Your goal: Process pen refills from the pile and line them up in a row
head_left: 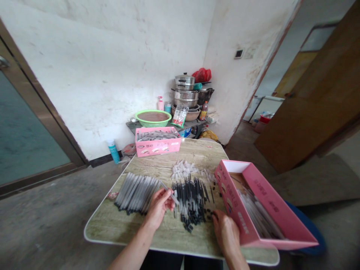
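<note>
My left hand (161,204) pinches a translucent pen barrel (168,191), tilted over the table. To its left lies a neat row of similar frosted barrels (137,191) with dark ends towards me. A pile of thin black-and-clear pen refills (191,198) is between my hands. My right hand (226,228) is down on the table, fingers curled together beside small black plugs (208,214); what its fingertips grip is too small to make out. Small whitish translucent pieces (182,169) are heaped behind the refills.
A pink box (237,206) with long clear barrels stands on the table's right, close to my right hand. Another pink box (158,146), full of greyish pieces, sits at the far edge. Behind are a green basin (153,123) and stacked pots (185,96).
</note>
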A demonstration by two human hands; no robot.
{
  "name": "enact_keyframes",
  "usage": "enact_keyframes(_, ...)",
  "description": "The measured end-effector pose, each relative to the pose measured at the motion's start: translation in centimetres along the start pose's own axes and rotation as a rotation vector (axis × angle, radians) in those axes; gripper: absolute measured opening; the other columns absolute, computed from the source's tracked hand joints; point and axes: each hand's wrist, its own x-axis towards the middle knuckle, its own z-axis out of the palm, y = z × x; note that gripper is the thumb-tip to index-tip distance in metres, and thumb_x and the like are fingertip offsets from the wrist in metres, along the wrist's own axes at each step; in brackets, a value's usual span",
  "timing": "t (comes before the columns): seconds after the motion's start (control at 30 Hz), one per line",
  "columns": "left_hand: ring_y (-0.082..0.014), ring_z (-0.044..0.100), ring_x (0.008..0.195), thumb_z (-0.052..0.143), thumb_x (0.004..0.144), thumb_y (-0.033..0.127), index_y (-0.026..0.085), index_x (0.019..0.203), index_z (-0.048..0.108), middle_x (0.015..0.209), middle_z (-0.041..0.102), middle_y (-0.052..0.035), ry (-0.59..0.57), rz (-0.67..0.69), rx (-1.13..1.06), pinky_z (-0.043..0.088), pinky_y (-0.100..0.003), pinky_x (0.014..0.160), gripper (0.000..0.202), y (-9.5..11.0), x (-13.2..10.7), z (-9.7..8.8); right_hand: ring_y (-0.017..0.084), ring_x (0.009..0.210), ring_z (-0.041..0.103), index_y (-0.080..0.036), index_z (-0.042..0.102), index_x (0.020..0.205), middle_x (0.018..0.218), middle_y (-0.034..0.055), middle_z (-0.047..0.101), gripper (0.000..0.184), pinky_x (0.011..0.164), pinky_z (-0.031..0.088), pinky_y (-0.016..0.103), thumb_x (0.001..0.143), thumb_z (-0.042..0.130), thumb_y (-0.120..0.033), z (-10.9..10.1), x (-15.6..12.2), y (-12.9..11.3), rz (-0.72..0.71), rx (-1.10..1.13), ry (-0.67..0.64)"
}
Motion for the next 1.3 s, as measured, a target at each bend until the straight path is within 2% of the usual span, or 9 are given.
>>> enact_keyframes(0.07, -0.0097, 0.056, 0.045, 0.071, 0.073, 0.034, 0.011, 0.082, 0.061, 0.059, 0.062, -0.0007, -0.001, 0.008, 0.004, 0.042, -0.019, 0.040, 0.026, 0.0, 0.0, 0.1, 0.023, 0.066, 0.068, -0.016, 0.066, 0.085, 0.072, 0.0106, 0.072, 0.022, 0.057, 0.043, 0.028, 0.087, 0.044, -0.020, -0.3, 0.0, -0.3, 0.010, 0.075, 0.007)
enact_keyframes(0.17, -0.0099, 0.056, 0.045, 0.071, 0.074, 0.035, 0.011, 0.082, 0.061, 0.060, 0.063, -0.0012, -0.006, 0.010, 0.010, 0.042, -0.020, 0.041, 0.027, 0.1, -0.1, 0.3, 0.022, 0.067, 0.066, -0.017, 0.062, 0.084, 0.073, 0.0077, 0.070, 0.017, 0.059, 0.045, 0.028, 0.084, 0.048, -0.027, -1.1, -0.1, -1.6, -0.006, 0.376, 0.030)
enact_keyframes(0.33, -0.0109, 0.057, 0.046, 0.073, 0.071, 0.037, 0.012, 0.082, 0.060, 0.060, 0.064, -0.0015, -0.014, 0.009, 0.016, 0.043, -0.020, 0.042, 0.030, 0.2, -0.2, 0.5, 0.018, 0.058, 0.062, -0.018, 0.055, 0.079, 0.066, 0.0013, 0.060, 0.021, 0.052, 0.048, 0.025, 0.077, 0.061, -0.038, -1.4, -0.6, -5.4, 0.017, 0.994, -0.077)
enact_keyframes(0.43, -0.0109, 0.057, 0.047, 0.072, 0.073, 0.037, 0.013, 0.084, 0.060, 0.063, 0.063, -0.0016, -0.022, 0.019, 0.021, 0.044, -0.021, 0.043, 0.030, 0.0, -0.2, 0.4, 0.017, 0.058, 0.061, -0.018, 0.053, 0.078, 0.065, -0.0006, 0.057, 0.024, 0.052, 0.048, 0.025, 0.075, 0.064, -0.039, -0.4, -0.6, -7.3, 0.034, 1.143, -0.134)
enact_keyframes(0.67, -0.0115, 0.058, 0.049, 0.068, 0.077, 0.036, 0.012, 0.088, 0.058, 0.068, 0.063, -0.0035, -0.063, 0.042, 0.025, 0.046, -0.022, 0.044, 0.028, -0.2, -0.4, 0.4, 0.015, 0.058, 0.057, -0.018, 0.054, 0.081, 0.065, -0.0015, 0.055, 0.012, 0.052, 0.044, 0.023, 0.078, 0.056, -0.029, 1.6, -0.3, -8.6, -0.060, 0.981, -0.121)
enact_keyframes(0.93, -0.0116, 0.058, 0.050, 0.065, 0.080, 0.036, 0.013, 0.089, 0.057, 0.067, 0.062, -0.0025, -0.092, 0.048, 0.083, 0.047, -0.023, 0.046, 0.026, -0.1, -0.5, 0.6, 0.014, 0.056, 0.055, -0.018, 0.054, 0.080, 0.061, -0.0024, 0.056, 0.004, 0.052, 0.040, 0.022, 0.078, 0.052, -0.021, 1.2, -0.2, -9.2, -0.091, 0.865, -0.108)
enact_keyframes(1.3, -0.0133, 0.060, 0.052, 0.061, 0.083, 0.035, 0.013, 0.091, 0.054, 0.067, 0.065, -0.0034, -0.145, 0.119, 0.255, 0.051, -0.025, 0.049, 0.024, -0.1, -0.7, 0.7, 0.014, 0.052, 0.053, -0.019, 0.057, 0.073, 0.059, -0.0017, 0.058, 0.009, 0.051, 0.037, 0.022, 0.078, 0.050, -0.018, 0.6, -0.2, -9.3, -0.172, 0.634, -0.043)
